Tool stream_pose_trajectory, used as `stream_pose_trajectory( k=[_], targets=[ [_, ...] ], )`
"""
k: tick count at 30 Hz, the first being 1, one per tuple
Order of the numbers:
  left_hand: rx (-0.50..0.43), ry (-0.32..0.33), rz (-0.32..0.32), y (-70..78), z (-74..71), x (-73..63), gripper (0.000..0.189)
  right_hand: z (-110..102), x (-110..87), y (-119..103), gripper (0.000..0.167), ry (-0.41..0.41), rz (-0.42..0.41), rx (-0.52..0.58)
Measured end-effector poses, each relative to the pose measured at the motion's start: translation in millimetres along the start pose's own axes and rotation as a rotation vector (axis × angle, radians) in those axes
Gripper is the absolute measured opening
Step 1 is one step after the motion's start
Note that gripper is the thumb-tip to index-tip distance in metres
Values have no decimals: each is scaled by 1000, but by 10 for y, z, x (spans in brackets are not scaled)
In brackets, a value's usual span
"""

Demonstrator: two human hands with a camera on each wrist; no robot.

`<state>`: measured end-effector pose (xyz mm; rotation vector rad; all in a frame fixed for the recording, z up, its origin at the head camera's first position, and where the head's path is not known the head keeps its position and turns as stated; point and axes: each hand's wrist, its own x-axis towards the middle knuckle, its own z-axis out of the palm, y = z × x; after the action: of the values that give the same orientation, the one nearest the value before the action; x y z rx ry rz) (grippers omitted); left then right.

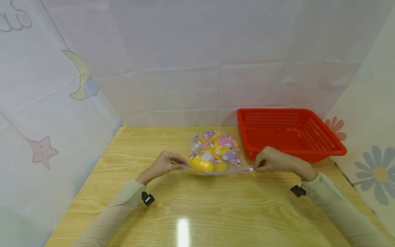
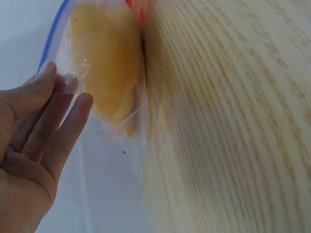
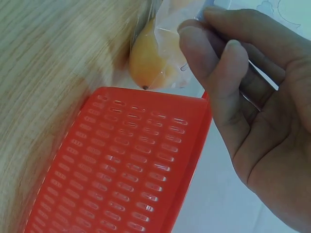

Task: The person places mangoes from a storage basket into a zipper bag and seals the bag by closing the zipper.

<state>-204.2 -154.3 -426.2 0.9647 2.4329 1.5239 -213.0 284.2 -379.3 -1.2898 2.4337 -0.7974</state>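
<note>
A clear zip bag (image 1: 229, 141) printed with pink and purple cartoon figures lies on the table, holding several smooth yellow fruits (image 1: 205, 166). Its purple zip strip (image 1: 217, 173) runs along the edge nearest me. My left hand (image 1: 162, 165) pinches the left end of that edge between thumb and fingers. At the opposite end, where a small white piece sits on the strip, my right hand (image 1: 274, 160) pinches the bag. In the left wrist view, the clear film passes between the thumb and fingers of the left hand (image 2: 36, 126). Whether the zip is closed cannot be made out.
A red plastic basket (image 1: 291, 152) with slotted walls stands at the back right, close beside the bag and right hand. The wooden table (image 1: 154, 219) meets a cloth-covered wall (image 1: 172, 92) at its back edge. Printed sheets hang on both sides.
</note>
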Motion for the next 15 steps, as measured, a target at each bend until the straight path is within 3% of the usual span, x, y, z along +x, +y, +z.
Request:
stream_pose_trajectory(
  k=[9, 15],
  targets=[
    [-33, -109, 31, -9, -18, -42, 8, 35, -15, -59, 12, -50, -5, 44],
    [21, -182, 78, -16, -14, -74, 8, 80, -18, -81, 9, -82, -25, 41]
  ],
)
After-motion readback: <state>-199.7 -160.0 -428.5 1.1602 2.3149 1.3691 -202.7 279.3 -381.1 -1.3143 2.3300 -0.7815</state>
